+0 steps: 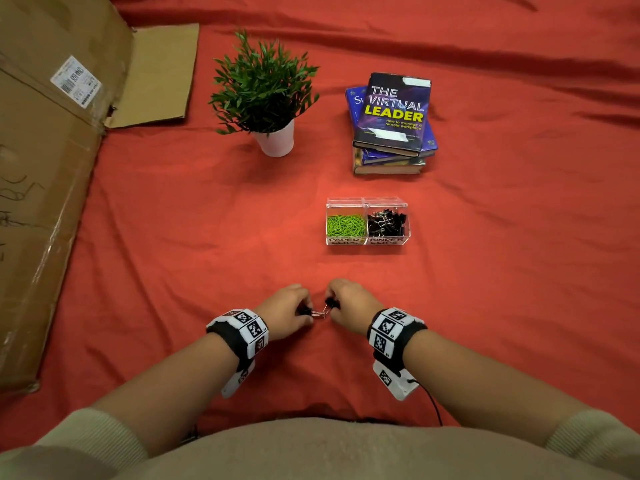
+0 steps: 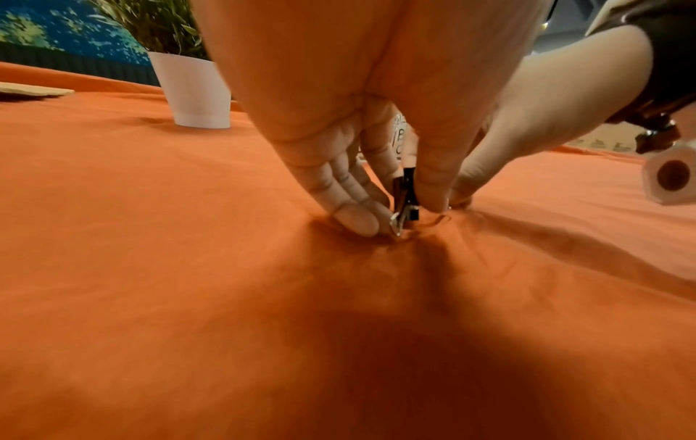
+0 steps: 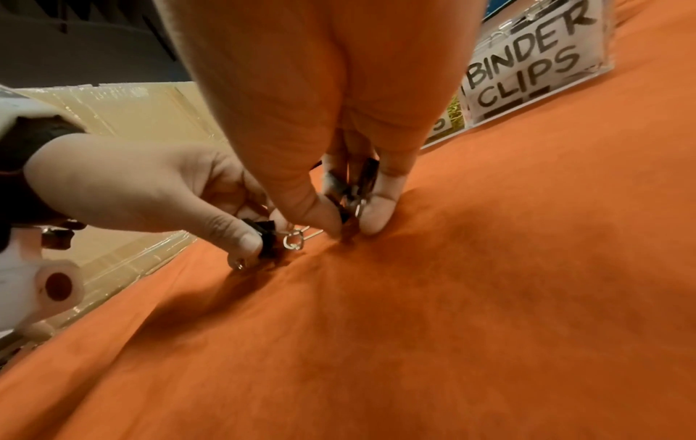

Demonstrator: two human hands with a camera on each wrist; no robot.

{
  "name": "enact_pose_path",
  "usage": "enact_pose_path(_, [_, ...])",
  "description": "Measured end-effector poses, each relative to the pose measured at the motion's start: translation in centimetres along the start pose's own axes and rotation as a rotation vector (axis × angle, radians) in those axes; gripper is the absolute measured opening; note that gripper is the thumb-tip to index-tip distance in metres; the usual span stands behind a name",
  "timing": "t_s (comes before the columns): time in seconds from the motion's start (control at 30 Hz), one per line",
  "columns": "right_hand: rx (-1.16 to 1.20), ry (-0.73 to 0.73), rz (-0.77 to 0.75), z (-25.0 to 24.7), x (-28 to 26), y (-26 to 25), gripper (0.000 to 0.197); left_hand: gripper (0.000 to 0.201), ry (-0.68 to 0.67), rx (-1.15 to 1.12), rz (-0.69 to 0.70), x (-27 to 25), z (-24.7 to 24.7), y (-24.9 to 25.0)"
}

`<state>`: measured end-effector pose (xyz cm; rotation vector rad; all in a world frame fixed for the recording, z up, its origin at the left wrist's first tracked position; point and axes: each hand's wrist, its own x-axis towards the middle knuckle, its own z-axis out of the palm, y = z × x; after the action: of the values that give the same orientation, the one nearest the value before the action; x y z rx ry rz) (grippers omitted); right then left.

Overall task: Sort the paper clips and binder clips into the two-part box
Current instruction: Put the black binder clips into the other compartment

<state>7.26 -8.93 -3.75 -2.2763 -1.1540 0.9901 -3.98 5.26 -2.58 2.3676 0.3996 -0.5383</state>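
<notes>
Fingertips (image 2: 357,218) of the left hand (image 1: 282,311) pinch one black binder clip (image 3: 269,238); the right hand (image 1: 349,306) pinches a second binder clip (image 1: 329,302), both low on the red cloth (image 1: 173,220); wire handles appear to touch, so part them before lifting. The two-part box (image 1: 367,241) stands well ahead, lid open; bare cloth lies between; carry both to the right compartment.

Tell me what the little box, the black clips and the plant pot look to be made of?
Box: clear hard plastic, likely acrylic; its glossy walls show the contents through.
Clips: black, probably painted metal, with shiny silver wire handles, as on the one the left hand pinches.
Pot: smooth matt white; plastic or ceramic, I cannot tell which.
</notes>
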Motion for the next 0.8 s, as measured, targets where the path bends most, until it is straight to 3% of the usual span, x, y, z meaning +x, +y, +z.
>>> enact_pose_path(0.13, [0.241,0.055,0.158,-0.3,0.2,0.8,0.018,0.019,0.021,-0.015,-0.01,0.5,-1.1,1.1])
enact_pose_path(0.23, [0.543,0.055,0.262,-1.8,0.2,1.5,0.027,0.016,0.048,-0.046,-0.009,1.1,-2.1,2.1])
enact_pose_path(0.37, [0.747,0.23,0.292,-5.9,-0.4,3.2,0.024,0.012,0.149,-0.171,0.031,2.8,-3.5,4.6])
enact_pose_path(0.53, [0.632,0.418,0.292,-11.4,-0.2,4.7,0.013,0.015,0.28,-0.273,0.022,7.2,-4.3,9.5])
enact_pose_path(0.67, [0.5,0.506,0.32,-14.8,1.7,6.3,0.018,0.016,0.372,-0.231,0.0,11.5,-5.7,13.0])
enact_pose_path(0.8, [0.356,0.428,0.335,-16.7,2.9,6.9,0.012,0.018,0.363,-0.031,-0.067,14.3,-6.5,14.1])
